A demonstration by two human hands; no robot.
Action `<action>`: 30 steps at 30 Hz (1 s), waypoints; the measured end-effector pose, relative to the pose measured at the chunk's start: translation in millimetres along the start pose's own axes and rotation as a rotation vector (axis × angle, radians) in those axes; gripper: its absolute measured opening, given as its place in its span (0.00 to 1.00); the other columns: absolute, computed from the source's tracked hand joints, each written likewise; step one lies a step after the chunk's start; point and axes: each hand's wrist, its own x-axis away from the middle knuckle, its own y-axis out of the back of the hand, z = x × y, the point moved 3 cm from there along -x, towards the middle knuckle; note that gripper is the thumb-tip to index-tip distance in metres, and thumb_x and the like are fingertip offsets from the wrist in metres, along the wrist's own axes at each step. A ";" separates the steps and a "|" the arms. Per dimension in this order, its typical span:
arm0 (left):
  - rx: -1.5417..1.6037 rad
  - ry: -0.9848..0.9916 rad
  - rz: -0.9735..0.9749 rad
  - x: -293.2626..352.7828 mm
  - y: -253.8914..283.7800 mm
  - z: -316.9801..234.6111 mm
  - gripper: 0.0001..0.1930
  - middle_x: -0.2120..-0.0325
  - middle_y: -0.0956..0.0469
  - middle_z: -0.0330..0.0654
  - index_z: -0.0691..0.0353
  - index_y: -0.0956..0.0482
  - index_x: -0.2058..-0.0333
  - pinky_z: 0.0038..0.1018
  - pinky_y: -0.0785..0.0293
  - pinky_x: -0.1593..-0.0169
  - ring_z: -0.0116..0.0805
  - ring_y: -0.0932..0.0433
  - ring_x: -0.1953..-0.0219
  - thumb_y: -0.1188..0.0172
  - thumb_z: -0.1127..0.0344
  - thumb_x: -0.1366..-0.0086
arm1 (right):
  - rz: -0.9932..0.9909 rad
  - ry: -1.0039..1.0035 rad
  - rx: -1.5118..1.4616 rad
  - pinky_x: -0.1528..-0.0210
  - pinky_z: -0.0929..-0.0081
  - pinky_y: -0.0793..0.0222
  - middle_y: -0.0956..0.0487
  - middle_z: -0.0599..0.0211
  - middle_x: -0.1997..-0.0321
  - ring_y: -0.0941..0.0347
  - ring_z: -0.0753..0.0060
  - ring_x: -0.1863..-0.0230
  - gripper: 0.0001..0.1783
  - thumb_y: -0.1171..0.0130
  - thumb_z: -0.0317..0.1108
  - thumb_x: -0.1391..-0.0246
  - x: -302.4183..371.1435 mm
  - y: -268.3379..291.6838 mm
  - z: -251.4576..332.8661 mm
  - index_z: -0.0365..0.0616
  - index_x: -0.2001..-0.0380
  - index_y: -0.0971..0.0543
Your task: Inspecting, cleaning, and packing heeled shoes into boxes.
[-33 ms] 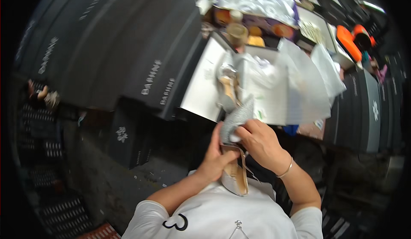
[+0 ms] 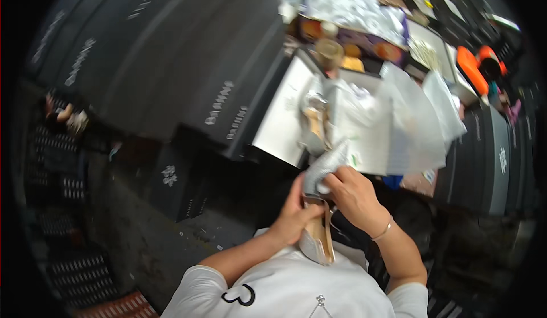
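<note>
In front of my chest I hold a silver glittery pointed shoe (image 2: 317, 244), toe pointing away from me and its tan insole facing up. My left hand (image 2: 295, 215) is closed round its middle, thumb over the inside. The fingers of my right hand (image 2: 354, 195) are pinched at the front part, with a small white wad (image 2: 323, 189) under them against the glittery upper; what it is made of I cannot tell. A second silver shoe (image 2: 314, 125) lies just beyond, at the open white-lined shoebox (image 2: 279, 116).
Dark shoeboxes (image 2: 188, 62) are stacked high at the left, more (image 2: 476, 153) stand at the right. Translucent wrapping sheets (image 2: 411, 127) hang over the open box. Behind it stand a jar (image 2: 329, 53), a purple carton (image 2: 364, 38) with silvery wrap, and an orange object (image 2: 472, 70).
The whole scene has slid a little right and down in the picture. The shoe is tilted slightly differently; both hands keep their hold.
</note>
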 end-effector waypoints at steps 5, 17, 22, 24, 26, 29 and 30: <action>-0.217 -0.218 -0.055 6.6 4.9 31.6 0.46 0.41 0.44 0.47 0.56 0.64 0.33 0.31 0.33 0.43 0.35 0.40 0.40 0.45 0.79 0.43 | -0.261 -0.226 -0.003 0.52 0.64 0.32 0.28 0.50 0.55 0.29 0.48 0.55 0.21 0.43 0.21 0.62 -19.0 -21.8 4.0 0.39 0.59 0.26; -0.250 -0.230 -0.049 11.5 -11.7 57.6 0.45 0.44 0.42 0.49 0.55 0.70 0.33 0.27 0.26 0.55 0.29 0.26 0.58 0.51 0.79 0.41 | -0.235 -0.191 -0.022 0.31 0.58 0.51 0.47 0.46 0.30 0.51 0.44 0.29 0.35 0.51 0.18 0.51 -17.0 -43.8 -10.5 0.46 0.37 0.35; -0.171 -0.212 0.011 5.0 -15.3 34.6 0.44 0.49 0.37 0.47 0.50 0.70 0.32 0.26 0.26 0.57 0.28 0.26 0.59 0.52 0.79 0.39 | -0.261 -0.237 -0.254 0.32 0.61 0.48 0.47 0.49 0.30 0.53 0.46 0.28 0.46 0.49 0.12 0.61 -24.2 -24.6 -7.8 0.48 0.34 0.40; -0.165 -0.152 0.006 8.5 -14.3 13.2 0.45 0.53 0.35 0.47 0.49 0.70 0.32 0.26 0.25 0.59 0.28 0.25 0.62 0.52 0.80 0.39 | -0.259 -0.262 -0.544 0.35 0.62 0.44 0.47 0.50 0.29 0.48 0.49 0.30 0.49 0.46 0.15 0.60 -1.7 -25.9 -18.5 0.49 0.32 0.46; -0.187 -0.143 0.024 3.3 -13.0 19.1 0.44 0.60 0.31 0.44 0.48 0.70 0.32 0.26 0.24 0.62 0.27 0.25 0.66 0.51 0.79 0.38 | -0.142 -0.505 -1.172 0.41 0.65 0.36 0.47 0.53 0.29 0.37 0.57 0.38 0.54 0.41 0.22 0.60 13.8 -26.8 -28.7 0.48 0.29 0.55; -0.090 -0.169 0.122 1.4 -29.1 27.6 0.44 0.56 0.33 0.44 0.48 0.69 0.32 0.27 0.23 0.62 0.27 0.25 0.66 0.49 0.77 0.36 | -0.175 -0.394 -1.353 0.42 0.68 0.36 0.46 0.52 0.30 0.34 0.61 0.41 0.61 0.27 0.36 0.61 10.2 -24.2 -54.6 0.48 0.29 0.56; -0.055 -0.106 0.118 -5.6 -23.9 29.1 0.44 0.53 0.35 0.45 0.47 0.67 0.32 0.28 0.23 0.63 0.28 0.25 0.66 0.49 0.79 0.37 | -0.121 -0.363 -1.266 0.43 0.67 0.34 0.46 0.53 0.30 0.33 0.61 0.42 0.66 0.23 0.43 0.65 13.1 -26.4 -78.7 0.46 0.29 0.57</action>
